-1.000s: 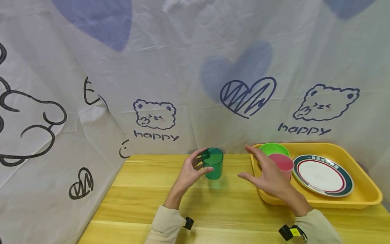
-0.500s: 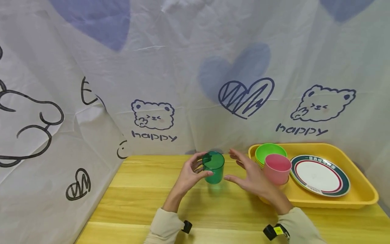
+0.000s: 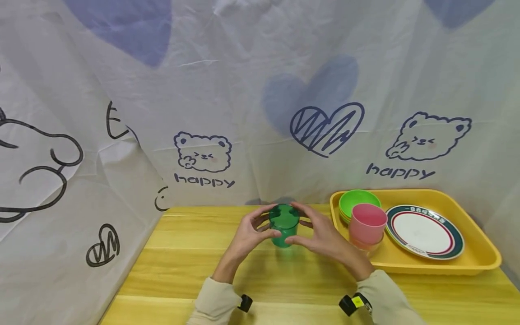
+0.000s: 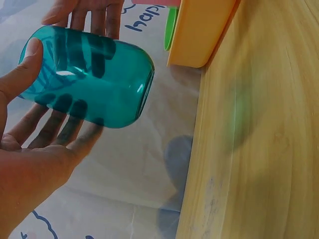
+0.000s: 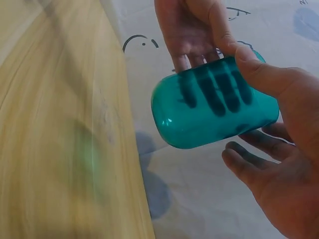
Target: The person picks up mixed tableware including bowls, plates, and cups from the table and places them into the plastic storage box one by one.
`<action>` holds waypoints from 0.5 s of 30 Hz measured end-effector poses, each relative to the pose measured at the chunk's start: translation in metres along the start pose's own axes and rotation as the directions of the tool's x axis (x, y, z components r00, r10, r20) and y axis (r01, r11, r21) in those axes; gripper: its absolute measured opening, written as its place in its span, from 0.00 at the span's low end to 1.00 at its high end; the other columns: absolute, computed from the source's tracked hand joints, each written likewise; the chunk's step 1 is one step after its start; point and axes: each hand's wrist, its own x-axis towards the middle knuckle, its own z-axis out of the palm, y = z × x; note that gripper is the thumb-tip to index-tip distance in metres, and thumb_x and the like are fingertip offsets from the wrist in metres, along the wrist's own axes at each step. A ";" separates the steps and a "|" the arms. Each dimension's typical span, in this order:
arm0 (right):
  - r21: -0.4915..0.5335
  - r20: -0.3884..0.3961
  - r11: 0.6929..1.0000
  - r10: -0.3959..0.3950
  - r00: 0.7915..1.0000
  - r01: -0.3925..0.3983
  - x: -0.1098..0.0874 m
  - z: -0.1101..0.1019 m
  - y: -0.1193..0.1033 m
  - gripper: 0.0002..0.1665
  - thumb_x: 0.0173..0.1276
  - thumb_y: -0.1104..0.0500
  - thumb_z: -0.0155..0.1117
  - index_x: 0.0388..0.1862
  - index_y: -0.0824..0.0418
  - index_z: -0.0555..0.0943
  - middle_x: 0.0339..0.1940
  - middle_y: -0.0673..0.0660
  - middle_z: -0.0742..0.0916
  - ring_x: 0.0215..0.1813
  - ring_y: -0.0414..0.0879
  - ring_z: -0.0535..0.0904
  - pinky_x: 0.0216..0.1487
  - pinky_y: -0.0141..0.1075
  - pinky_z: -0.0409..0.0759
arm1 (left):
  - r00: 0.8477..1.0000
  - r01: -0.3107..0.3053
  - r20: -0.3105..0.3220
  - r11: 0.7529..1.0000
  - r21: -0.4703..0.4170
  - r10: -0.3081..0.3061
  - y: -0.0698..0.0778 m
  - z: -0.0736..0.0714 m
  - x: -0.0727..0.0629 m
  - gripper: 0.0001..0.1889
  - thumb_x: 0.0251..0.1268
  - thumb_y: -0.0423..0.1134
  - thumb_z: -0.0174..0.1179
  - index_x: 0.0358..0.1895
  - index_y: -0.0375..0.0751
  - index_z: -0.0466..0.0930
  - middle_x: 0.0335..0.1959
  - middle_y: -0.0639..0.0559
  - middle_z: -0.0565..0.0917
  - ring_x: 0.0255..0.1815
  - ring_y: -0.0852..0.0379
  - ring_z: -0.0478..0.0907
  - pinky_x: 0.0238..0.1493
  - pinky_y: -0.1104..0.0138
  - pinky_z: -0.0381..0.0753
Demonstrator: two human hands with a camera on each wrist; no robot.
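A see-through green cup [image 3: 284, 220] is held upright above the wooden table, its faint green shadow falling apart from it in both wrist views. From the left side, my left hand [image 3: 248, 235] grips the cup, thumb in front and fingers round the back. Opposite it, my right hand [image 3: 322, 235] has its thumb and fingers about the cup's other side. In the right wrist view the green cup [image 5: 209, 119] lies between both hands, with the left fingers showing dark through its wall. Some right fingertips [image 5: 233, 149] stand slightly off the cup there.
On the right of the table [image 3: 178, 262] stands a yellow tray [image 3: 483, 253]. It holds stacked green bowls [image 3: 357, 201], a pink cup [image 3: 369, 221] and a white plate [image 3: 422, 232] with a dark green rim. A printed cloth [image 3: 252, 90] hangs behind.
My right hand has moved left from over the tray to the green cup. The left hand keeps its hold, and the cup sits slightly lower in the head view.
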 end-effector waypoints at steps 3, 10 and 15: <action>-0.012 -0.013 1.000 0.007 1.000 -0.007 0.002 0.000 -0.002 0.52 0.58 0.54 0.83 0.76 0.65 0.66 0.70 0.64 0.77 0.65 0.60 0.79 0.59 0.46 0.83 | 1.000 -0.002 -0.009 1.000 0.004 0.002 0.001 0.001 0.000 0.34 0.60 0.27 0.73 0.71 0.37 0.73 0.71 0.42 0.74 0.72 0.44 0.70 0.73 0.52 0.70; 0.021 -0.035 0.999 0.044 0.998 -0.043 0.002 -0.004 -0.007 0.45 0.60 0.55 0.81 0.72 0.64 0.70 0.65 0.64 0.80 0.60 0.59 0.82 0.56 0.45 0.85 | 1.000 -0.015 0.016 1.000 -0.002 0.015 0.005 0.003 0.001 0.34 0.59 0.27 0.73 0.70 0.37 0.74 0.68 0.40 0.76 0.70 0.44 0.72 0.69 0.57 0.75; -0.035 -0.066 0.999 0.029 0.997 -0.031 0.000 -0.016 -0.016 0.45 0.59 0.54 0.82 0.72 0.63 0.71 0.64 0.62 0.82 0.59 0.59 0.83 0.54 0.48 0.86 | 0.996 -0.077 0.049 0.996 0.036 0.075 0.011 0.001 -0.002 0.36 0.61 0.30 0.73 0.73 0.38 0.70 0.72 0.41 0.72 0.72 0.42 0.69 0.72 0.52 0.71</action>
